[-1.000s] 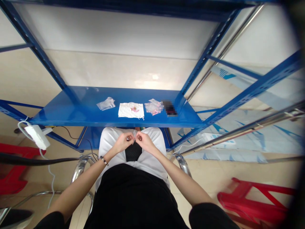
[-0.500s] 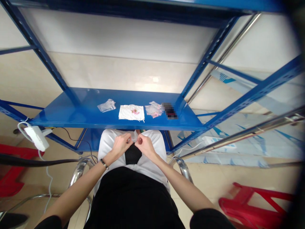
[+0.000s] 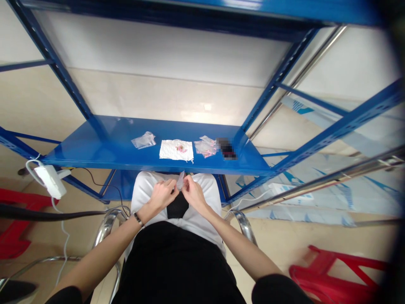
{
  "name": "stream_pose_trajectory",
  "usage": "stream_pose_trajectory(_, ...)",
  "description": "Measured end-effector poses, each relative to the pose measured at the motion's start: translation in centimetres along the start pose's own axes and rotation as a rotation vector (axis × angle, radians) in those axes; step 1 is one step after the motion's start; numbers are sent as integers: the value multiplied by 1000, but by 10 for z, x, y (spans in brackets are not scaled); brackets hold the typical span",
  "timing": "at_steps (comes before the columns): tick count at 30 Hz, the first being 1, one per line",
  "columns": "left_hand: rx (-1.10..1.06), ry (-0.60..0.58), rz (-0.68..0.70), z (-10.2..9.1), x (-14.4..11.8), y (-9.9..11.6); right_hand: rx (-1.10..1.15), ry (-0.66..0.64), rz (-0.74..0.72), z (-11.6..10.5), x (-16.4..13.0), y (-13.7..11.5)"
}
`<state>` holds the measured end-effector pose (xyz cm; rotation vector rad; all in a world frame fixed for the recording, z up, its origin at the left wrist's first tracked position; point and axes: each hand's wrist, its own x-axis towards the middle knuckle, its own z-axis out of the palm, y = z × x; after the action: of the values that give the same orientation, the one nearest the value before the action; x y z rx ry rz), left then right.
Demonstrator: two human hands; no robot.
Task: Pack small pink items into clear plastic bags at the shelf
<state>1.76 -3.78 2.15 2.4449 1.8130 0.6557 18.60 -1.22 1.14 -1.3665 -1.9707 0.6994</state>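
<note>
In the head view, my left hand [image 3: 163, 195] and my right hand [image 3: 192, 193] meet over my lap, just below the front edge of the blue metal shelf [image 3: 95, 145]. Both pinch a small clear plastic bag [image 3: 180, 180] between fingertips, its top standing up between the two hands. Half a second ago the hands were pressed closer, with the bag hardly showing; now it rises clear of my fingers, and both hands sit a little lower and nearer to me. A beaded bracelet [image 3: 138, 219] sits on my left wrist.

On the shelf, nothing has shifted: a crumpled clear bag [image 3: 144, 139] lies to the left, a white cloth [image 3: 176, 150] with small pink pieces [image 3: 181, 148] on it lies in the middle, and a heap of clear bags with pink contents [image 3: 205, 145] lies just right of it, beside a dark blurred object [image 3: 225, 147].

A white power adapter [image 3: 47, 180] hangs at the left by its cable. Red plastic stools [image 3: 335, 272] stand on the floor at lower right. I can read no writing or label anywhere; the printed blue marks on the sheeting at right are too blurred to make out.
</note>
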Motion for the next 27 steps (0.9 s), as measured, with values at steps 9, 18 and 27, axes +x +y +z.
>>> stream_pose_trajectory(9,-57,-68,-137,6,-12,18,34,-33,-17,-4,-6,1)
stream_pose_trajectory(18,-513,41,-278,0,-7,8,323,-64,-31,-16,5,5)
stream_pose_trajectory(27,-1550,-242,-590,26,3,-7,680,-140,27,-38,20,10)
